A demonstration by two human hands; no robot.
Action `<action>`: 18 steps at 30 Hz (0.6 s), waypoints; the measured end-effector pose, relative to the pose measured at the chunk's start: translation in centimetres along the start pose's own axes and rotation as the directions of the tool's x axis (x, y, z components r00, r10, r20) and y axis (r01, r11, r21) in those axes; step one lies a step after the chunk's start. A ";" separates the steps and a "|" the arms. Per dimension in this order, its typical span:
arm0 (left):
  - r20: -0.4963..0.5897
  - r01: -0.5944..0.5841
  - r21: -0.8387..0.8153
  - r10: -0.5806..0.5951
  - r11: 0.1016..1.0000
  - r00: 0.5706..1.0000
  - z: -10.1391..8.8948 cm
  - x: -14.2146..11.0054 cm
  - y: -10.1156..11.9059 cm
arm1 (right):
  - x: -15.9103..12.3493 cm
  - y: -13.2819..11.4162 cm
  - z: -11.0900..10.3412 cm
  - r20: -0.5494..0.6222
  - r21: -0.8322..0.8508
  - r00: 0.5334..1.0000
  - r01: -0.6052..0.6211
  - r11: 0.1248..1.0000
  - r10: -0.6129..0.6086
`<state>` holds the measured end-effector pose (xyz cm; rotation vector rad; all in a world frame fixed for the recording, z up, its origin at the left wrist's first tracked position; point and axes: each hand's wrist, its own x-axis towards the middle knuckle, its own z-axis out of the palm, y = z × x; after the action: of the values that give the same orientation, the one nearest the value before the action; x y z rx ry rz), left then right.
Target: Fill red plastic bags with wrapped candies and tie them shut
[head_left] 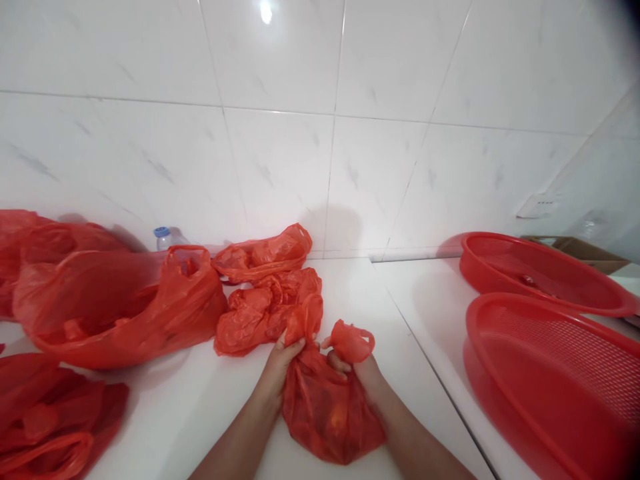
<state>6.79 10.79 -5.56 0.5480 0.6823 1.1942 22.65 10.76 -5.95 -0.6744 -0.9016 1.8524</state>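
A red plastic bag (333, 417) with something inside rests on the white table in front of me, its neck gathered at the top. An orange patch shows through the thin film; what it is I cannot make out. My left hand (285, 360) grips the bag's neck on the left side, one handle standing up above the fingers. On the other side my right hand (350, 365) is closed on the second handle, which loops over its fingers. Just behind lie crumpled red plastic bags (267, 303).
Larger red bags (125, 313) spread along the left, with another red bag (50, 420) nearer me. A blue-capped bottle (163, 237) stands by the tiled wall. On the right are two red plastic baskets (505, 360) and a cardboard box (583, 253). A seam (425, 353) divides the tabletop.
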 end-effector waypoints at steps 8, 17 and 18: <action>0.083 -0.036 0.118 0.026 0.992 0.996 1.1 -0.5 -0.1 | -0.9 -0.3 2.2 0.009 0.091 0.995 0.094 0.991 -0.095; 0.088 -0.172 0.422 0.149 0.890 0.985 1.1 -0.5 -0.8 | -0.4 0.4 1.0 -0.175 0.066 0.983 0.070 0.995 -0.058; 0.118 -0.233 0.466 0.201 0.853 0.972 1.1 -0.7 -0.7 | -0.3 0.4 1.0 -0.194 0.051 0.979 0.080 0.995 -0.069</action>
<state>7.88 9.87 -5.16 1.1017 0.8835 1.2117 21.79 10.05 -5.72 -0.7585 -0.7342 1.7076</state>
